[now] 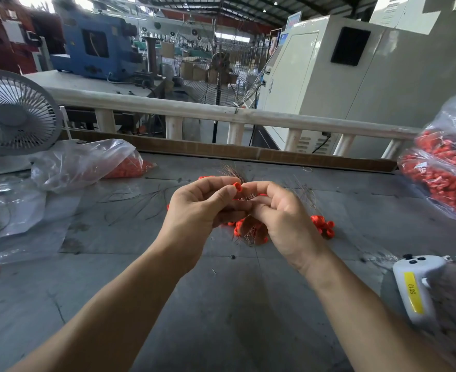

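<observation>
Nearest, at 4 o'clock, a white controller [414,288] lying on the table [221,304]. At the centre, left hand [202,208] pinching one orange bead [237,186] between thumb and forefinger. Right hand [283,218] close against it at 3 o'clock, fingers curled and pinching thin wires [248,230], seemingly feeding an end into the bead. Under the palms, a bundle of the wires with several beads already on. Judged as midway: some pieces done, this one in work. Left to do: loose beads [323,224] just beside the right hand, bare wires spread at 10 o'clock. Farther, a flat bag [87,162] at 10 o'clock and a full bag [447,167] at 2 o'clock, so probably much remaining. Farthest, at 9 o'clock, a fan [15,114].
</observation>
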`<state>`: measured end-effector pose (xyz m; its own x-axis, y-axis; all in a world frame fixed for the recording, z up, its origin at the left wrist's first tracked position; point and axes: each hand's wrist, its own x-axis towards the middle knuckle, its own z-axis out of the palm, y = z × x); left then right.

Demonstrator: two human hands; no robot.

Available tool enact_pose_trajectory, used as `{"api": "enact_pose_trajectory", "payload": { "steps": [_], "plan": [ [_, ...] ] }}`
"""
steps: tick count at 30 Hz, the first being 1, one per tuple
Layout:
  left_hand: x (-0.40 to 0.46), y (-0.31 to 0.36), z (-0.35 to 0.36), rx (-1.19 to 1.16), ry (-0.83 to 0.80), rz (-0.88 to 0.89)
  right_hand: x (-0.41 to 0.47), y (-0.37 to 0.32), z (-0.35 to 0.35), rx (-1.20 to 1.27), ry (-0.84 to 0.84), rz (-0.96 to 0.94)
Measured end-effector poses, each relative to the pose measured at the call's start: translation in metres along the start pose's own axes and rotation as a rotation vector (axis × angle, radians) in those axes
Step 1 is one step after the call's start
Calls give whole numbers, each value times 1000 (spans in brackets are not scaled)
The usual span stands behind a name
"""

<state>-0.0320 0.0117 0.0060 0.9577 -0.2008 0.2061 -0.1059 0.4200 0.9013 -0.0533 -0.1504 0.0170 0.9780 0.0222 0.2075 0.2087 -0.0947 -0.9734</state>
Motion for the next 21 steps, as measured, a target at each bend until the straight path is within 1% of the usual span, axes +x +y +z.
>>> {"api": "enact_pose_trajectory", "payload": {
  "steps": [3, 4, 5, 8, 9, 10, 12, 14, 18, 21],
  "plan": [
    [0, 1, 0, -37, 4, -11, 2, 1, -6, -105, -32, 15],
    [1, 1, 0, -46, 12, -12, 4, 2, -10, -140, -10, 11],
    [1, 1, -1, -52, 22, -13, 7, 2, -15, -179, 52, -2],
    [2, 2, -3, -61, 53, -18, 16, 5, -40, -394, 381, -36],
    [3, 2, -4, -61, 62, -20, 18, 7, -50, -484, 462, -30],
    [3, 2, -4, -59, 70, -22, 19, 8, -59, -571, 500, -5],
    [3, 1, -4, -51, 84, -26, 20, 12, -70, -688, 469, 99],
    [2, 1, -3, -46, 94, -30, 20, 18, -71, -718, 394, 188],
    [2, 1, -2, -34, 107, -33, 21, 30, -61, -865, 268, 235],
    [2, 2, -3, -27, 111, -34, 21, 34, -46, -962, 242, 230]
  ]
}}
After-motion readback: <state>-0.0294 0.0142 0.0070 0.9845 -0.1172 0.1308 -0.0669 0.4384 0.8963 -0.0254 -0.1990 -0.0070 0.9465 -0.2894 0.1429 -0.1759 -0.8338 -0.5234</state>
